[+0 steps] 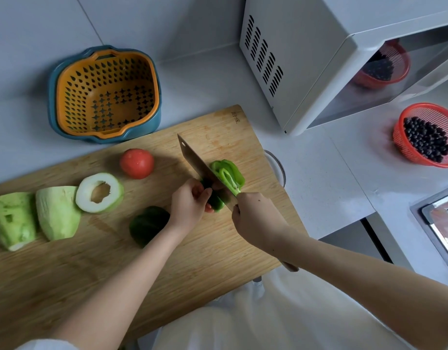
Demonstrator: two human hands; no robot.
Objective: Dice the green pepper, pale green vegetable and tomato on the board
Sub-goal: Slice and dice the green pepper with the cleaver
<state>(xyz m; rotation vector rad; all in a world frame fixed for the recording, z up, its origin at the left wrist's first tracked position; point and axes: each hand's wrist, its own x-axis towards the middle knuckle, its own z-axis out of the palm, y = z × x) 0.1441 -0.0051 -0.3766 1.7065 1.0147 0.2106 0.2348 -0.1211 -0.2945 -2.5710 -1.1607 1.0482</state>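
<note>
On the wooden board (91, 269), my left hand (190, 203) grips a dark green pepper piece (215, 202) with curled fingers. My right hand (255, 218) grips the handle of a cleaver (196, 159), whose blade stands in the pepper. Cut pepper slices (229, 174) lie to the right of the blade. Another pepper half (148, 224) lies under my left wrist. A red tomato (137, 162) sits further back. Three pale green vegetable pieces lie on the left: a hollow ring (99, 193) and two chunks (57, 212) (12, 219).
An orange strainer basket in a blue bowl (104, 94) stands behind the board. A white microwave (318, 59) is at the back right. A red basket of dark berries (425, 138) sits on the counter at the right. A sink edge (435, 223) shows far right.
</note>
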